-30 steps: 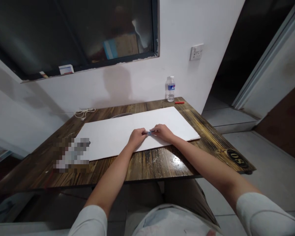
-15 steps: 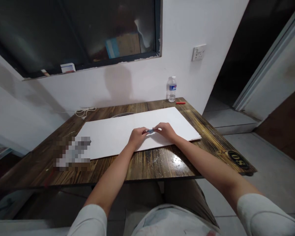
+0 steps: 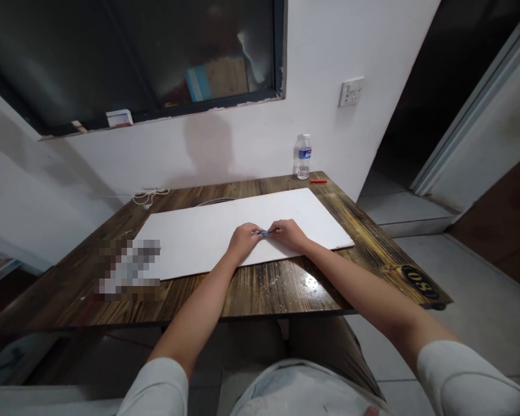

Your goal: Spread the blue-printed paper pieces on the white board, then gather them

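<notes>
A small bluish object (image 3: 264,233) is pinched between my two hands, just above the white board (image 3: 199,231); it is too small to name. My left hand (image 3: 244,240) grips its left end with thumb and fingertips. From the other side, my right hand (image 3: 289,236) holds the right end, its fingertips almost meeting those of the left. The fingers cover most of the object. Both hands are low over the front half of the board, which lies flat on a dark wooden table (image 3: 260,294).
A water bottle (image 3: 303,157) stands at the table's back right, with a red pen-like stick (image 3: 318,181) beside it. A coiled white cable (image 3: 151,195) lies at the back left. Something pixelated (image 3: 132,268) covers the board's left end. The wall (image 3: 255,144) rises behind the table.
My right hand has dropped slightly and its fingers have come closer to the left hand's. The bluish object is now more covered and appears slightly turned.
</notes>
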The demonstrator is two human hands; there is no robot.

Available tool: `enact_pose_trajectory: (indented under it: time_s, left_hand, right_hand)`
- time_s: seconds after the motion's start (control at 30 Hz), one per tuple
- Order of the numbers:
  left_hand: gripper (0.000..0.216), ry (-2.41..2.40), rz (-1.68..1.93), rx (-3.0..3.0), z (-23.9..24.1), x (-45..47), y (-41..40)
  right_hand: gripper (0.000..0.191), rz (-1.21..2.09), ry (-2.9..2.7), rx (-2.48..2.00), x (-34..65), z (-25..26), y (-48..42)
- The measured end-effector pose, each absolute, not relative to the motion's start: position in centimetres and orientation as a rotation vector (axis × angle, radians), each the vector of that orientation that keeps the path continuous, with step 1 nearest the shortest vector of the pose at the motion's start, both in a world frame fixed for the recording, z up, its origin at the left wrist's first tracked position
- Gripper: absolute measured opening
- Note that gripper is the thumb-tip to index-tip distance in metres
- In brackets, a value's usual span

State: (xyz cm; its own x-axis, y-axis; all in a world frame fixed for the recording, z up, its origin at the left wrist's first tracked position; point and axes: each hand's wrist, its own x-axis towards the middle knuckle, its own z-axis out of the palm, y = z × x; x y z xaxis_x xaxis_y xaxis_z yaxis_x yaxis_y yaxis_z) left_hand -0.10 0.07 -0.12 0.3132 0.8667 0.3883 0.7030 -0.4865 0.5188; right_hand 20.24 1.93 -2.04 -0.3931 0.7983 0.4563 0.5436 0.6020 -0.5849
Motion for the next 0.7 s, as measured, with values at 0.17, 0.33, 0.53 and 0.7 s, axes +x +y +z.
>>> enact_pose_trajectory:
  time_s: [0.17,0.33,0.53,0.7]
  left_hand:
    - [0.012,1.386,0.947,2.207,0.03,0.09,-0.14]
    - [0.012,1.406,0.959,2.196,0.27,0.23,-0.21]
    - [0.009,1.412,0.954,2.166,0.26,0.20,-0.22]
    - [0.009,1.439,0.902,2.219,-0.20,-0.04,0.10]
  right_hand:
    - [0.016,0.487,-2.048,-1.008,20.26,-1.88,1.65]
    - [0.020,0.303,-2.210,-0.879,20.78,-1.63,1.94]
    - [0.016,0.239,-2.291,-0.863,21.16,-1.73,2.26]
    - [0.016,0.300,-2.240,-0.763,20.78,-2.07,2.33]
